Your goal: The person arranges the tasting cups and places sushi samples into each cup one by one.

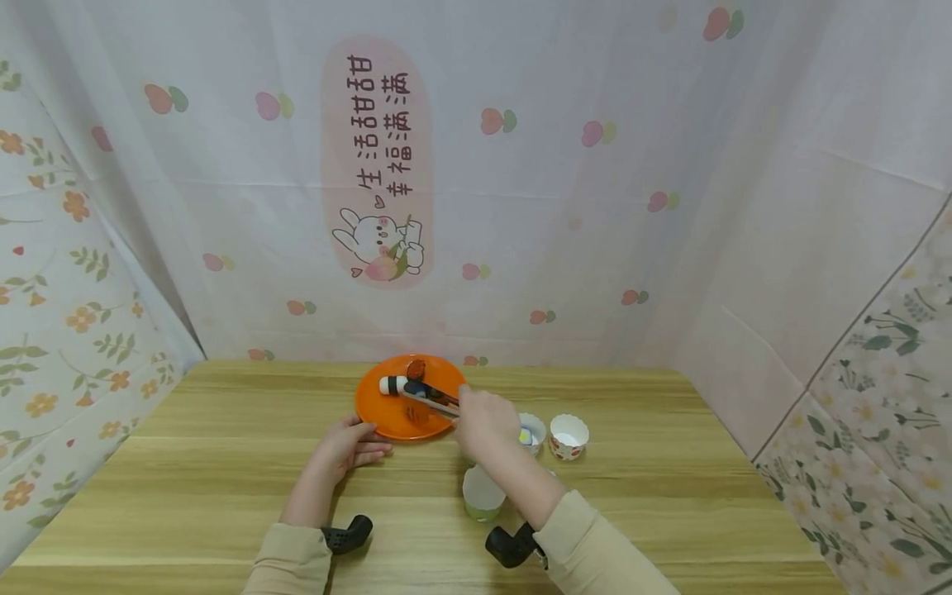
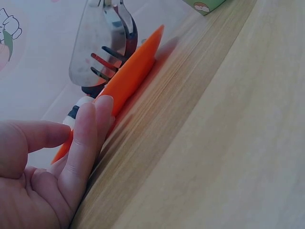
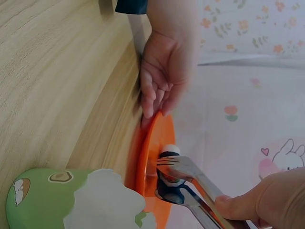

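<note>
My left hand (image 1: pixel 345 446) pinches the near-left rim of an orange plate (image 1: pixel 377 411), thumb on top and fingers beneath. My right hand (image 1: pixel 487 420) grips metal tongs (image 3: pixel 202 191) from the plate's right side; one end is a fork and the other a rounded spoon. The tong ends reach low over the plate around a small dark piece (image 3: pixel 170 179); I cannot tell whether they squeeze it. Beside them lies a white roll with a black band (image 1: pixel 392 385). Behind it sits a reddish-brown piece (image 1: pixel 416 368).
A green paper cup (image 1: pixel 483 496) stands near my right forearm. To the right of my right hand are a white cup with red prints (image 1: pixel 568 438) and another paper cup (image 1: pixel 531 430), partly hidden, with something blue and yellow inside. A printed curtain (image 1: pixel 521 248) hangs behind the wooden table (image 1: pixel 245 463).
</note>
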### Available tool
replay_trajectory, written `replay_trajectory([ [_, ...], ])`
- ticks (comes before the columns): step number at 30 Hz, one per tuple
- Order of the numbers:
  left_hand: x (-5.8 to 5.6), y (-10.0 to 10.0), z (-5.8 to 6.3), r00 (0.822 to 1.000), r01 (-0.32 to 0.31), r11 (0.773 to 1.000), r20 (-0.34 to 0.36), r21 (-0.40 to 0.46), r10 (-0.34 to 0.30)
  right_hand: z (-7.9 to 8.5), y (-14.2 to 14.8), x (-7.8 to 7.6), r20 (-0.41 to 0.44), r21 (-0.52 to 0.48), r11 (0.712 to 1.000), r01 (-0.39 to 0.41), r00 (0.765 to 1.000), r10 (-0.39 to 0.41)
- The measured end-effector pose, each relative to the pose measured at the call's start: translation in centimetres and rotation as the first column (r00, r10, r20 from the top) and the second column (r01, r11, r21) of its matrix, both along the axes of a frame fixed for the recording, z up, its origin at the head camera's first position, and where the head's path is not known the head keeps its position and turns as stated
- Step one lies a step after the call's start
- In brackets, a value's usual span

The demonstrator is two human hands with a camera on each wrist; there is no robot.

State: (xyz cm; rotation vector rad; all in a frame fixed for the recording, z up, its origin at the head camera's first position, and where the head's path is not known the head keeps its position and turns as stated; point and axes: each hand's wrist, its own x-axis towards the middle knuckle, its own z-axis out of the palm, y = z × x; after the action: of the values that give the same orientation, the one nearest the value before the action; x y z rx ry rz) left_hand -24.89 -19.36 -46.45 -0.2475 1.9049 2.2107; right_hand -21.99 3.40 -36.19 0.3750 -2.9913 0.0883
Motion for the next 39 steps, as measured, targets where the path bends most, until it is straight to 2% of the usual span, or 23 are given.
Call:
replay_trajectory([
  [5, 0.1, 0.0, 0.0, 1.000, 0.002, 1.000, 0.003, -0.004, -0.002, 0.1, 0.6, 0.2, 0.035, -0.068, 0.997, 0.028, 0.999, -0.026],
  [9, 0.1, 0.0, 0.0, 1.000, -0.004, 1.000, 0.004, -0.010, 0.004, 0.1, 1.2, 0.6, 0.026, -0.113, 0.993, 0.019, 1.000, -0.016],
  [19, 0.1, -0.1, -0.2, 1.000, -0.001, 1.000, 0.004, -0.006, 0.001, 0.5, 2.3, 1.2, 0.042, -0.147, 0.988, 0.054, 0.998, -0.048],
  [24, 0.1, -0.1, -0.1, 1.000, 0.006, 1.000, -0.001, -0.004, -0.006, 0.6, 3.0, 1.5, 0.009, -0.142, 0.990, 0.024, 1.000, -0.023],
  [39, 0.1, 0.0, 0.0, 1.000, -0.013, 1.000, 0.003, -0.007, 0.013, 1.4, 5.0, 2.9, 0.019, -0.206, 0.978, 0.007, 1.000, -0.003],
])
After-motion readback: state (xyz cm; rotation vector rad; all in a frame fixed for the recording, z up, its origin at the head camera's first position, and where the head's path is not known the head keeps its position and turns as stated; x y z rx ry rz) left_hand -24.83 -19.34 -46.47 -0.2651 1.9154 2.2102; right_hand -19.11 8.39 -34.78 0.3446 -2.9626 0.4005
